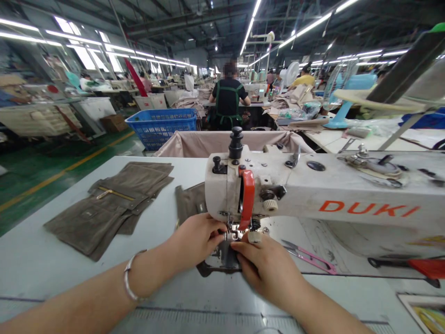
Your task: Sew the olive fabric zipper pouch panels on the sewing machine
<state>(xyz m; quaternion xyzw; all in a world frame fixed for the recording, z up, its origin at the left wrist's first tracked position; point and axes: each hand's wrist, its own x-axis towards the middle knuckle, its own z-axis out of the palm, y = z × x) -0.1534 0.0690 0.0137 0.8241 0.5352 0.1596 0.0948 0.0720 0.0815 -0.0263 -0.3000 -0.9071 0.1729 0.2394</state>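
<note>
A white sewing machine (278, 176) with orange lettering stands in front of me. My left hand (196, 239), with a bangle at the wrist, pinches its thumb and fingertips together just left of the needle and presser foot (232, 233). From the right, my right hand (266, 262) has its fingertips drawn together close by the presser foot, over the metal needle plate (222, 260). Anything between either hand's fingertips is too small to make out. A grey-brown fabric piece (189, 202) lies behind my left hand, partly hidden by the machine head.
Stacked grey-brown fabric pieces (104, 199), one with a zipper, lie on the table's left. Pink-handled thread snips (313, 260) rest right of my right hand. Beyond the table are a fabric-lined bin (208, 141), a blue basket (163, 123) and a seated person (229, 97).
</note>
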